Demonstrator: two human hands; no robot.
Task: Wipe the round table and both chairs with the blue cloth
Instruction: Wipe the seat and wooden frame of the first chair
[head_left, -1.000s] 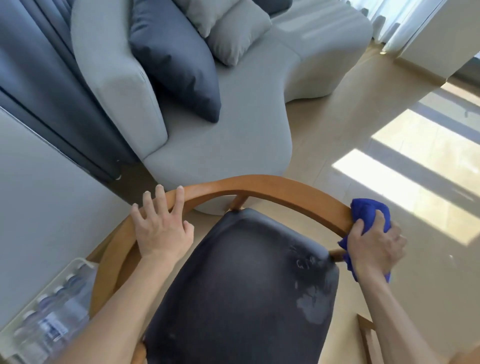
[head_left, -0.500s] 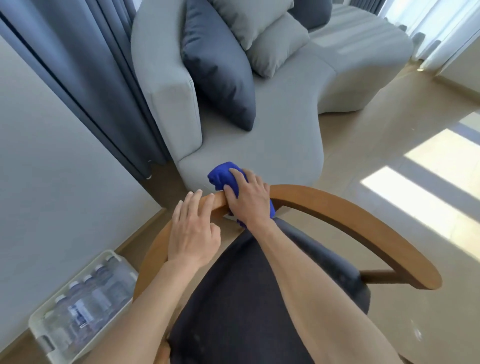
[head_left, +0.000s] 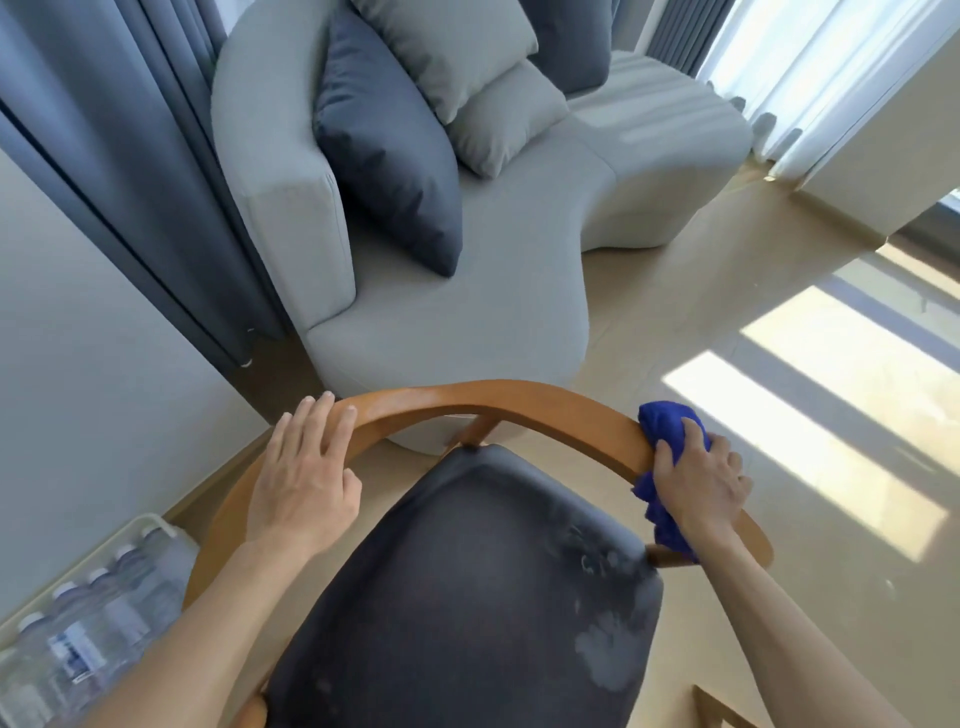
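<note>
Right fingers: the fingers (head_left: 719, 451) of the right hand (head_left: 698, 486) are curled over the bunched blue cloth (head_left: 670, 426), gripping it and pressing it onto the right end of the armrest rail.
Left fingers: the fingers (head_left: 324, 415) of the left hand (head_left: 304, 480) lie straight and slightly spread, flat on the left part of the rail, holding nothing.
Blue cloth: wadded round the rail, part bulging above the right hand, part hanging below it.
Chair: the wooden chair (head_left: 498, 402) has a curved rail that arcs from left to right, its bend pointing away from the person towards the sofa; its dark seat cushion (head_left: 467, 597) carries pale smudges near the right edge.
Beyond the chair: a grey sofa (head_left: 467, 312) with a dark cushion (head_left: 384, 140) and pale pillows (head_left: 467, 67) stands just past the rail.
Left side: dark curtains (head_left: 130, 156) hang against the wall; a wrapped pack of water bottles (head_left: 78, 639) sits on the floor (head_left: 701, 312) beside the chair.
Right side: sunlit stripes fall on the floor.
</note>
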